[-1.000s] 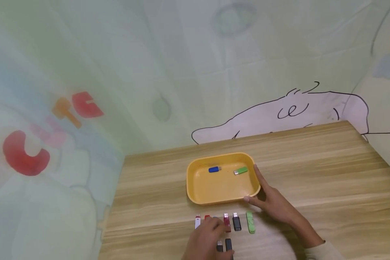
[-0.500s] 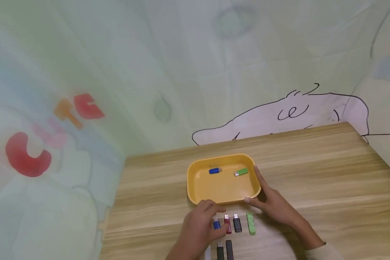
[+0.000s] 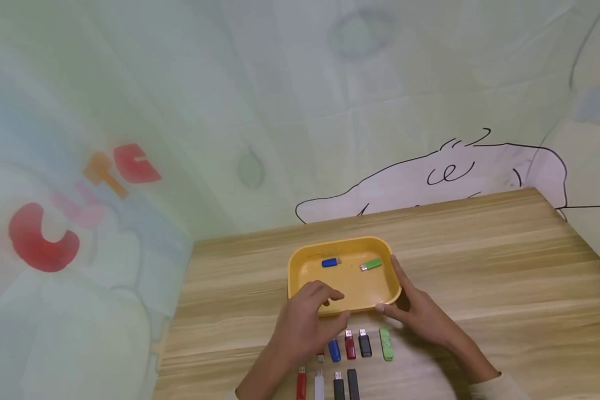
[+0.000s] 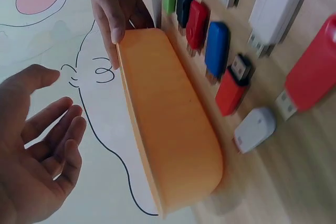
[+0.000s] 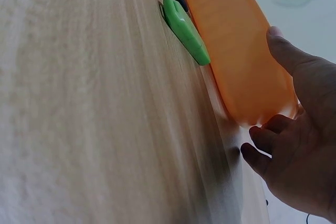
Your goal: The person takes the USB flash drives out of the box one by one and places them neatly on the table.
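A yellow plastic tray (image 3: 300,286) on the table holds a blue USB stick (image 3: 330,262) and a green USB stick (image 3: 370,265). My right hand (image 3: 422,314) grips its right front corner, thumb on the rim and fingers round the end. My left hand (image 3: 305,319) hovers over the tray's front left edge. In the left wrist view its fingers (image 4: 50,129) are loosely bent, with nothing between them. Several more USB sticks lie before the tray, among them a light green one (image 3: 386,344), a black one (image 3: 364,344) and a blue one (image 4: 217,50).
A second row of USB sticks lies nearer to me, including a red one (image 3: 301,383) and a dark one (image 3: 353,383). The wooden table (image 3: 480,250) extends to the right. A printed cloth (image 3: 280,111) hangs behind and to the left.
My left hand has moved away from the USB sticks, forward and leftward to above the tray's front edge, uncovering several sticks. My right hand has stayed at the tray's corner.
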Demonstrator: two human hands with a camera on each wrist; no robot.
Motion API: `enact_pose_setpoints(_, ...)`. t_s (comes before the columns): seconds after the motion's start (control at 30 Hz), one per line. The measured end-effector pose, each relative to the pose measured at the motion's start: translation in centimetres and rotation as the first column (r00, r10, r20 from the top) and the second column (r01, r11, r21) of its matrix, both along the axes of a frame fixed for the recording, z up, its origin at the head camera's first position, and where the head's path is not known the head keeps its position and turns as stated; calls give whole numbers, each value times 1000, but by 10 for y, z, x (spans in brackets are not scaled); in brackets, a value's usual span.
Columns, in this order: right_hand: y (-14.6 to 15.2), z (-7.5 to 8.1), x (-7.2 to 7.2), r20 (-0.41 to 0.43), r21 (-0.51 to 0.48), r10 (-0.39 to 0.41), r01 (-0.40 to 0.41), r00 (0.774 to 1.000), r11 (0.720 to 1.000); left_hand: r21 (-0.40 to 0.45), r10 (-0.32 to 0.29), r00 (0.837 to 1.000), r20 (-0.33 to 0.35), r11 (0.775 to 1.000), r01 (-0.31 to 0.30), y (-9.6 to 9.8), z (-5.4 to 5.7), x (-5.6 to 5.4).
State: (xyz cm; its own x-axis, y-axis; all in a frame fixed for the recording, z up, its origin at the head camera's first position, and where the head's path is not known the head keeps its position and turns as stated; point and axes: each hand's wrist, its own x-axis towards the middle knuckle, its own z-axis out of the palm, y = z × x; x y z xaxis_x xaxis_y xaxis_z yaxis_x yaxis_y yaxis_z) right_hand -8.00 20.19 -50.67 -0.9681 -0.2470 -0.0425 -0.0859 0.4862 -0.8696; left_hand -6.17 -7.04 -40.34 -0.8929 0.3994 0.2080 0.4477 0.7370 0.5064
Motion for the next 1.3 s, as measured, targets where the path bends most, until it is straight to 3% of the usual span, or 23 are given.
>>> enact_pose_setpoints(0.33, 0, 1, -2, 9, 13, -6, 6, 1000, 1000, -57, 77, 997, -26, 995, -79, 7, 11, -28)
enact_pose_setpoints(0.63, 1, 2, -1, 8, 12, -2, 2, 1000, 1000, -108, 187, 982, -9, 976, -187, 14, 11, -51)
enact_pose_setpoints(0.8, 0, 5, -1, 6, 4, 5, -5, 1000, 1000, -147, 197, 980, -33, 969, -200, 14, 7, -63)
enact_pose_setpoints(0.9, 0, 5, -1, 8, 4, 3, -3, 1000, 1000, -152, 190, 981, -41, 969, -194, 15, 5, -68)
enact_pose_setpoints(1.3, 0, 3, 0, 11, 8, -4, 4, 1000, 1000, -234, 257, 966, -10, 939, -253, 19, -1, -81)
